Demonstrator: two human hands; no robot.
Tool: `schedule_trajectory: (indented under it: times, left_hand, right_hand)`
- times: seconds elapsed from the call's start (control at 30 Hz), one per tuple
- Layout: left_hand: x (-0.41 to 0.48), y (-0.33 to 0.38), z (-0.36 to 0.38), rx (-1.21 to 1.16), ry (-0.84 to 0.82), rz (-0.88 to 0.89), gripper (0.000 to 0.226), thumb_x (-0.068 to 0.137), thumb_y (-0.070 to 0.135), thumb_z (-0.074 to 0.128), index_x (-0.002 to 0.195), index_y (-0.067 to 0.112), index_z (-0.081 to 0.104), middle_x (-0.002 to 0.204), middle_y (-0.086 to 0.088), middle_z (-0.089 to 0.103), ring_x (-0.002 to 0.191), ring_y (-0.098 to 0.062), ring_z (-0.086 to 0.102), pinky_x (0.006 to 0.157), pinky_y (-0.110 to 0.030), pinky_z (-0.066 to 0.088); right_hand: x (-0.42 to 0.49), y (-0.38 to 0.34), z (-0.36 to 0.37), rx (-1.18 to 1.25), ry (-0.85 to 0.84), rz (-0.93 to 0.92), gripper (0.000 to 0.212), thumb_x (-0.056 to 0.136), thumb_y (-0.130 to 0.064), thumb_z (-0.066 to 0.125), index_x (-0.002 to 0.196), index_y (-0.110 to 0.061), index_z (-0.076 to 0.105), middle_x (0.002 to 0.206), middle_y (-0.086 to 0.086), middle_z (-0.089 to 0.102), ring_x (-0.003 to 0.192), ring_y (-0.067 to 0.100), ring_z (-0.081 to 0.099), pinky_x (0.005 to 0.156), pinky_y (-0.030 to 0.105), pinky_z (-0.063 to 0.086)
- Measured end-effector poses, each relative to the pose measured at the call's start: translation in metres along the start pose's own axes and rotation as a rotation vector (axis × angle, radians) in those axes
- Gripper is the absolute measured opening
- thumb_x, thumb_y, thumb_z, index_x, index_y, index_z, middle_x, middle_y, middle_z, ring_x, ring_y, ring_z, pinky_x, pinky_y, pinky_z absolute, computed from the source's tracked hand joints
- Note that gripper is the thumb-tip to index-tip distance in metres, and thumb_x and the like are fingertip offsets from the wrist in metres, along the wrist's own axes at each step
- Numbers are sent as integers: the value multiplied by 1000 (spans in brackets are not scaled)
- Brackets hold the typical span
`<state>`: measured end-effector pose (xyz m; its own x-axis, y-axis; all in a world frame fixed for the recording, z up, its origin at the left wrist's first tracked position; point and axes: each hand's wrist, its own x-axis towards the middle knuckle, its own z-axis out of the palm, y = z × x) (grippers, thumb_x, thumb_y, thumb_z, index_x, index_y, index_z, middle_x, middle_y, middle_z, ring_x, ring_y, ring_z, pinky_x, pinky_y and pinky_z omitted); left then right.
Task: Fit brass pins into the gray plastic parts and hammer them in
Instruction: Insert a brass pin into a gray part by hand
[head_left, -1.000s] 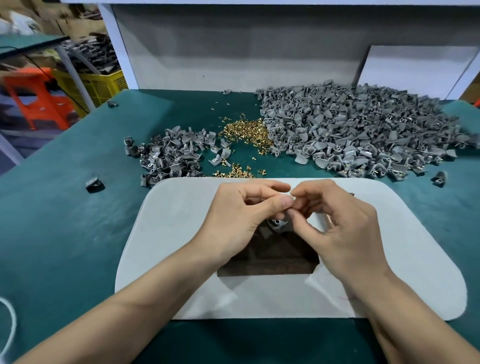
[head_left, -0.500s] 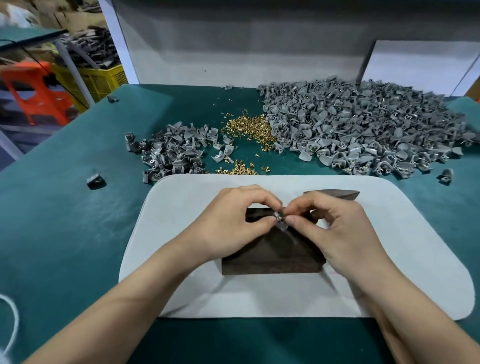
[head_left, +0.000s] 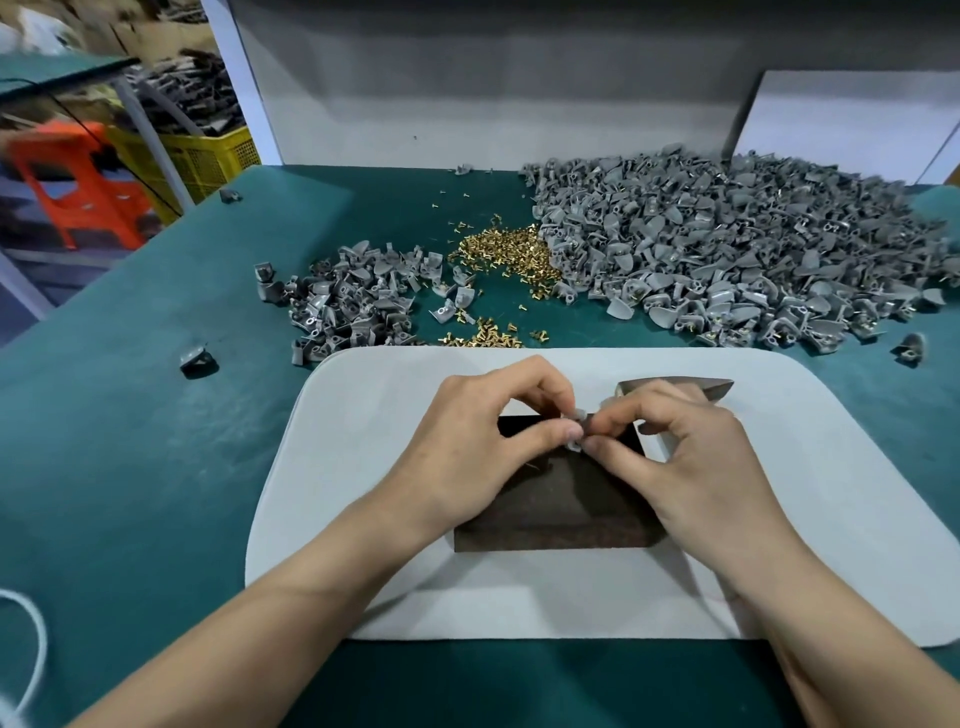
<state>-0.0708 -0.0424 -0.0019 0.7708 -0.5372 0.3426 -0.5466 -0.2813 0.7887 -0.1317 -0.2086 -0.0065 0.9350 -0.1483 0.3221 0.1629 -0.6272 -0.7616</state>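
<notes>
My left hand (head_left: 480, 441) and my right hand (head_left: 691, 457) meet over a dark block (head_left: 550, 514) that lies on a white mat (head_left: 363, 493). Between their fingertips both hands pinch one small gray plastic part (head_left: 577, 430); any pin in it is hidden by the fingers. A metal hammer head (head_left: 717, 388) shows just behind my right hand. Loose brass pins (head_left: 506, 252) lie in a heap on the green table, with a few more (head_left: 480, 339) at the mat's far edge.
A big pile of gray parts (head_left: 727, 254) fills the back right of the green table (head_left: 130, 441); a smaller pile (head_left: 353, 301) lies left of the pins. Single gray parts (head_left: 197, 358) are scattered. A yellow crate (head_left: 202, 156) and an orange stool (head_left: 78, 182) stand beyond the left edge.
Both hands have lowered the gray part from above the mat down toward the dark block's far end. The hammer head has come into sight behind my right hand.
</notes>
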Motion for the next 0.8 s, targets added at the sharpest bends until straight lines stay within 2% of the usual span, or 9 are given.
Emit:
schedule_trajectory:
  times: [0.07,0.2,0.33,0.47,0.63,0.8]
  left_hand:
    - [0,-1,-1,16,-11,-14,21,75,19,79,90,20,64,86,12,69,90,1,62,85,-15,44]
    - [1,-2,0,52,-25,-20,29,72,17,81,93,24,61,90,16,67,92,2,61,86,-16,44]
    - [-1,0,0,53,13,-35,29,71,21,82,93,24,63,87,13,68,89,3,61,87,-17,43]
    - [-1,2,0,71,4,-55,32,72,26,81,101,25,69,92,7,70,92,-1,63,91,-23,45]
    - [-1,3,0,52,20,-71,29,70,22,82,97,19,72,89,11,70,87,4,62,83,-8,41]
    - [-1,5,-1,45,18,-76,27,70,21,82,95,19,72,91,10,71,88,2,62,84,-8,41]
  right_hand:
    - [0,1,1,-17,20,3,25,71,-15,76,67,-36,63,74,-15,63,92,12,49,77,13,34]
    - [0,1,2,-20,33,9,27,71,-13,76,66,-36,62,74,-14,63,93,14,49,78,10,32]
    - [0,2,3,78,59,46,25,71,-11,76,66,-33,65,72,-14,63,93,14,52,79,17,35]
    - [1,2,3,122,57,80,24,72,-11,77,65,-32,67,71,-16,64,93,17,53,81,25,37]
    - [1,2,4,161,32,111,19,73,-14,77,66,-30,68,78,-17,66,94,17,54,80,25,38]
    - [2,3,5,178,40,124,17,74,-14,77,67,-28,69,79,-15,67,94,19,56,84,32,42]
